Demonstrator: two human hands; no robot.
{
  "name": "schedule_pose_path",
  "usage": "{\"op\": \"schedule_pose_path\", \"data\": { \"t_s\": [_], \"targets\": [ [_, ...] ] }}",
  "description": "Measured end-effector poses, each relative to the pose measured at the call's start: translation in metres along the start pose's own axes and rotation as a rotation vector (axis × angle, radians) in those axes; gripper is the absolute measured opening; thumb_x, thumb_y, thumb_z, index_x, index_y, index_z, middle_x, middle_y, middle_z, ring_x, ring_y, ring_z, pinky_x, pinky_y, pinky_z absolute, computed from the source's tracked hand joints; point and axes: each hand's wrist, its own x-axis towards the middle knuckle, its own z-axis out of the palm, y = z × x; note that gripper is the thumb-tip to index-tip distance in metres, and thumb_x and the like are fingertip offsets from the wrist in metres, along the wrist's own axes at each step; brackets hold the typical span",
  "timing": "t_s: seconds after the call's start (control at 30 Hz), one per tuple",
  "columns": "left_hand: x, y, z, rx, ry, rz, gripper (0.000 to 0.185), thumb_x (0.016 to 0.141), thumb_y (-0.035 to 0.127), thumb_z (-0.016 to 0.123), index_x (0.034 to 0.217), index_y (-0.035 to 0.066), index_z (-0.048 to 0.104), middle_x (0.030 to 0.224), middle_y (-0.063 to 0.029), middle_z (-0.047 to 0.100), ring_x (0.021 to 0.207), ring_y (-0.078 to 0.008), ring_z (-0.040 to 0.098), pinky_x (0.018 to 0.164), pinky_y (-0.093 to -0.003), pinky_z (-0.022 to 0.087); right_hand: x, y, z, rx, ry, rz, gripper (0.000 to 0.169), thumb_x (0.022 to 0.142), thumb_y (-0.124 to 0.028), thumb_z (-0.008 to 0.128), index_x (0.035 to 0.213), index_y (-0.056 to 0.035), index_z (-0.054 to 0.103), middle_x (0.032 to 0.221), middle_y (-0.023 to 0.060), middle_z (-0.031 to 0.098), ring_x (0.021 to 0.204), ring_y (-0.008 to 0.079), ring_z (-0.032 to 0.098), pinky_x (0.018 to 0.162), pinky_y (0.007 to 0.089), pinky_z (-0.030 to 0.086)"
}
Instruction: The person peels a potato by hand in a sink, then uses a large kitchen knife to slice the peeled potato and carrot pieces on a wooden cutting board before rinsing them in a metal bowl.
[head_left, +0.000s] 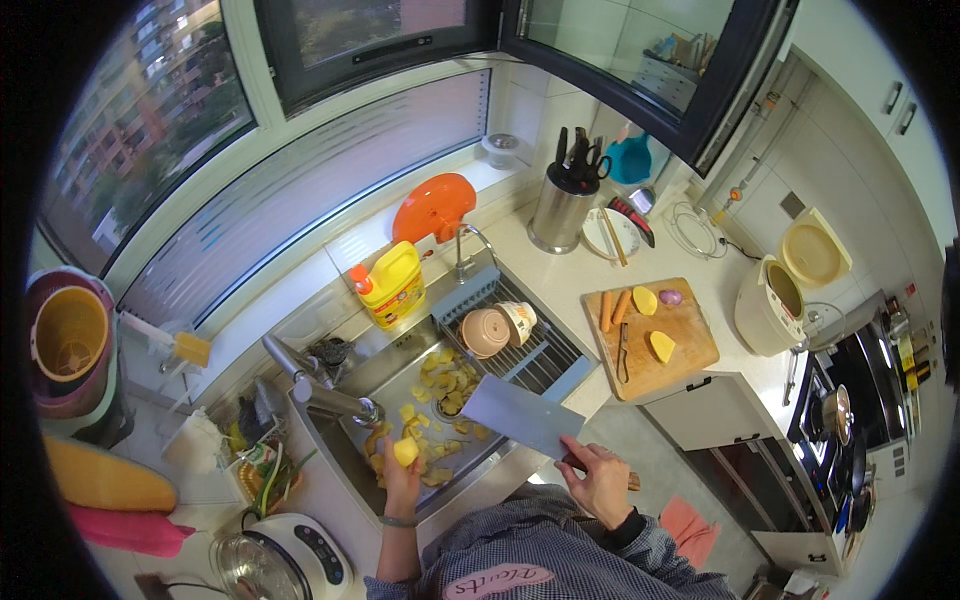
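A peeled potato piece (406, 451) sits in the fingers of my left hand (400, 481), over the left part of the steel sink (321, 426). In my right hand (604, 481) is the wooden handle of a cleaver (521, 420). Its broad blade points left, across the sink's front right edge. Potato peels (450, 386) lie scattered in the basin, many near the drain. To the right, a wooden cutting board (694, 364) bears two peeled potato pieces (662, 347), two carrots (606, 311), a small purple onion (670, 297) and a peeler (623, 352).
A drying rack (555, 356) with two bowls (484, 334) spans the sink's right side. The faucet (330, 401) reaches over the basin near my left hand. Behind stand a yellow detergent bottle (394, 289) and a knife holder (559, 214). An open rice cooker (761, 319) stands right of the board.
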Motion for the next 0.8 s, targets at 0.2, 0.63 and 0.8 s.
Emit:
{"op": "schedule_pose_path", "data": {
  "t_s": [0.2, 0.63, 0.8],
  "targets": [
    [-0.021, 0.003, 0.032, -0.387, 0.022, -0.409, 0.057, 0.089, 0.063, 0.048, 0.102, 0.008, 0.055, 0.085, -0.0063, 0.060, 0.075, -0.0196, 0.060, 0.061, -0.0249, 0.047, -0.030, 0.020, -0.020, 0.102, 0.100, 0.297, 0.037, 0.076, -0.022, 0.074, 0.110, -0.0107, 0.067, 0.081, 0.0076, 0.068, 0.071, 0.0243, 0.066, 0.064, 0.0337, 0.051],
    [-0.050, 0.014, 0.130, 0.182, -0.153, -0.275, 0.038, 0.093, 0.043, 0.056, 0.110, 0.009, 0.049, 0.102, -0.0064, 0.060, 0.088, -0.0221, 0.063, 0.068, -0.0271, 0.045, -0.053, 0.152, -0.054, 0.201, 0.381, 0.785, 0.043, 0.084, -0.015, 0.056, 0.125, -0.0040, 0.057, 0.091, 0.0176, 0.068, 0.083, 0.0242, 0.067, 0.075, 0.0336, 0.049],
    [-0.040, -0.014, 0.197, 0.337, -0.274, -0.186, 0.044, 0.088, 0.019, 0.068, 0.121, 0.000, 0.047, 0.112, -0.0094, 0.059, 0.100, -0.0174, 0.058, 0.084, -0.0291, 0.047, -0.010, 0.242, -0.051, 0.062, 0.431, 0.742, 0.047, 0.082, -0.005, 0.049, 0.128, -0.0059, 0.052, 0.098, 0.0256, 0.063, 0.088, 0.0419, 0.060, 0.075, 0.0472, 0.048]
  ]
}}
